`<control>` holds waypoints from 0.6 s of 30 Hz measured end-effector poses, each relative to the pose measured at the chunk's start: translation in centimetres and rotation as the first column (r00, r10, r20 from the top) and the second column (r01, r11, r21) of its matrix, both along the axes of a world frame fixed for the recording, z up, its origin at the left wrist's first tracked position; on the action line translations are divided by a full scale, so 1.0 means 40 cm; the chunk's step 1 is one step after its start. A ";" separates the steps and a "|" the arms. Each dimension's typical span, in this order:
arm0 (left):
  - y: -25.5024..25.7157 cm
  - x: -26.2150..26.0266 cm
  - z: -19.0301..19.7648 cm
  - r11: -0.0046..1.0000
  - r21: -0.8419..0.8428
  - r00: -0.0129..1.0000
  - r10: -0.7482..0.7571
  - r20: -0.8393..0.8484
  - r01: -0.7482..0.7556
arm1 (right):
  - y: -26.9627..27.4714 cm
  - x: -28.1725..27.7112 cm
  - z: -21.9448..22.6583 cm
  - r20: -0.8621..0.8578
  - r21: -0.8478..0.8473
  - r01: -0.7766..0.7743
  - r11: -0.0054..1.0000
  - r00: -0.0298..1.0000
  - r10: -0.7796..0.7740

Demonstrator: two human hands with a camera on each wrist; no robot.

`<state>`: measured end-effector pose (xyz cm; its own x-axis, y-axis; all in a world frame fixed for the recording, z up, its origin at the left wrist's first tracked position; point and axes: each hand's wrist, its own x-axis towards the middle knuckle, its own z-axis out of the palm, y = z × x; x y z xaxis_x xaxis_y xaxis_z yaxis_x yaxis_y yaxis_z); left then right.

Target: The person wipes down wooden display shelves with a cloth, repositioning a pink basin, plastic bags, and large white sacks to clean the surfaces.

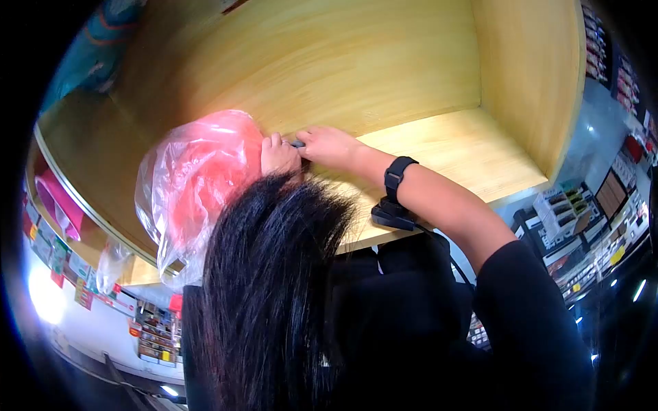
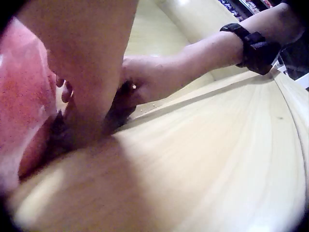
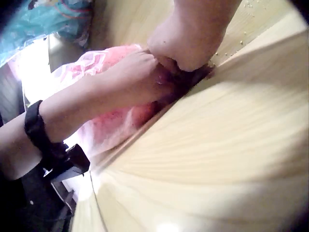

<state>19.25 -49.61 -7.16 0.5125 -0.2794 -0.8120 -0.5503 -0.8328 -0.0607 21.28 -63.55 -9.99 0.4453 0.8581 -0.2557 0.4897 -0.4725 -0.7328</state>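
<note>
Both hands meet low against the back of a wooden shelf compartment, beside a clear plastic bag of pink material. My right hand reaches in from the right and pinches a small dark object. Close against it, my left hand has its fingers curled at the same dark object, next to the bag. In the right wrist view the left hand and right hand overlap above a dark shape on the board. The fingers hide most of it, and I cannot tell its kind.
Pale wooden boards form the shelf floor, back and right side wall. A teal plastic package stands at the upper left. Small crumbs lie on the wood. Long dark hair hangs in front of the head camera.
</note>
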 end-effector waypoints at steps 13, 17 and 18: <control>-0.156 0.006 -0.051 0.829 -0.327 0.865 0.497 0.060 -0.454 | -0.153 0.119 0.014 0.067 -0.085 -0.154 0.984 0.985 0.159; -0.253 0.046 -0.041 0.715 -0.345 0.760 0.650 0.006 -0.609 | -0.235 0.157 0.018 0.117 -0.129 -0.142 0.982 0.981 0.157; -0.266 0.048 -0.043 0.656 -0.340 0.704 0.710 -0.026 -0.674 | -0.250 0.168 0.020 0.157 -0.118 -0.132 0.984 0.976 0.150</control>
<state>21.15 -60.26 -8.88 0.7311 -0.0279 -0.6817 0.1876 -0.9525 0.2401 28.01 -73.56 -9.19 0.3654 0.8871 -0.2819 0.6668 -0.4608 -0.5857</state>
